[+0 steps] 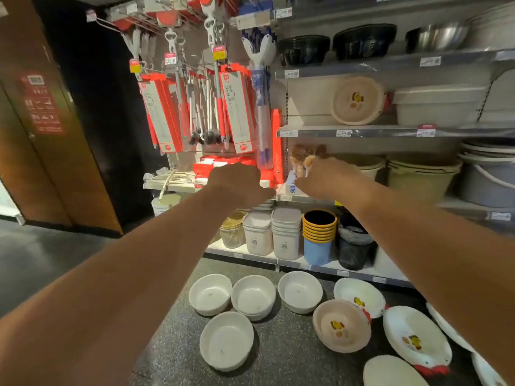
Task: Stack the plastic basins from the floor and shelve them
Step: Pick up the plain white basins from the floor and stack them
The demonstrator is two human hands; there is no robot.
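Observation:
Several plain white basins (253,296) sit open side up on the speckled floor below the shelves. To their right lie a beige basin with a cartoon print (341,325) and white printed basins (416,338), tilted and partly overlapping. One more beige printed basin (358,100) leans on its side on the upper shelf (312,132). Both my arms stretch forward at middle-shelf height. My left hand (239,182) is curled with nothing in it. My right hand (323,176) reaches the shelf edge with fingers extended and holds nothing.
Brushes and red packages (237,112) hang at the left of the rack. Stacked bins (287,232) and a yellow-rimmed stack of blue buckets (319,235) fill the bottom shelf. Large beige tubs (420,176) stand at the right. A wooden door (41,135) is on the left.

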